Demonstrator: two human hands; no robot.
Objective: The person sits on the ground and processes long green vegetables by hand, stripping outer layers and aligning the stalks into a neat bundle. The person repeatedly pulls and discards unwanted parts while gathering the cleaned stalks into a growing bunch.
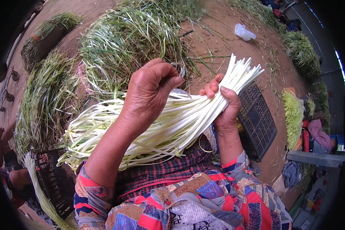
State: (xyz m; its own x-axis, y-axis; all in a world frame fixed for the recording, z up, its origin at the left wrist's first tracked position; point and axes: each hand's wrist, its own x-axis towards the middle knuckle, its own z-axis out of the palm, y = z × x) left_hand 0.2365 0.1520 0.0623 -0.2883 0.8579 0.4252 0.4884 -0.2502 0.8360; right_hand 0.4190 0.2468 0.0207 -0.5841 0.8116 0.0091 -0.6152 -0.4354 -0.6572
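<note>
My right hand (228,100) is closed around the white stalk ends of a large bunch of pale, leafy vegetable stems (172,123), likely blanched chives. The ends point up to the right; the yellow-green leaves spread left across my lap, over a plaid cloth (161,169). Above the bunch is my left hand (176,83), its fingers curled and thumb against the index finger. A whitish strand shows by those fingertips, and I cannot tell whether they touch it. My left forearm crosses in front of the leaves.
A heap of green stalks (132,43) lies ahead, another (46,106) at left. Black plastic crates (261,126) stand on both sides. A white plastic bag (245,32) lies on the brown ground. Another person's bare limbs (18,178) show at far left; people sit far right.
</note>
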